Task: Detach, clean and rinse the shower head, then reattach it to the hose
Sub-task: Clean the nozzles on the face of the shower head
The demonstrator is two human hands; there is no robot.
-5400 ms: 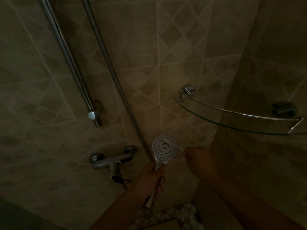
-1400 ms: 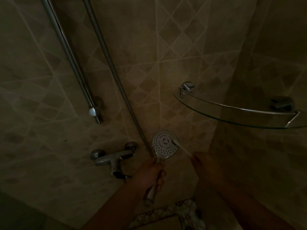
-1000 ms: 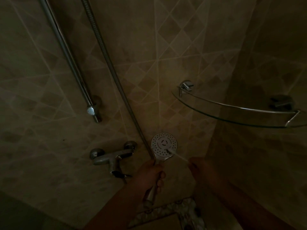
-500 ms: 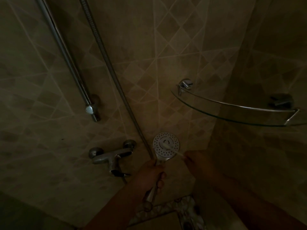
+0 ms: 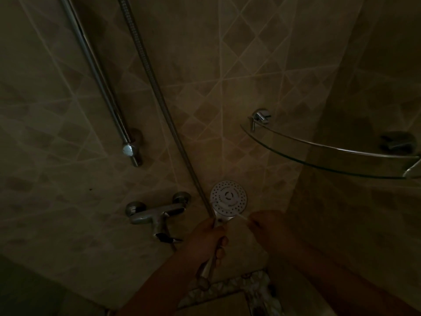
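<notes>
The thin white brush (image 5: 242, 217) has slid from the shower head (image 5: 228, 198) face's centre to its lower rim, pinched in the right hand (image 5: 265, 226). The left hand (image 5: 205, 240) fingers grip the handle, beside the hose (image 5: 159, 96).

One shower head (image 5: 228, 198), two hands (image 5: 205, 240).

A rail (image 5: 100, 80) on the tiled wall (image 5: 227, 53), a tap (image 5: 157, 215) below, a glass shelf (image 5: 319, 156) in the corner.
</notes>
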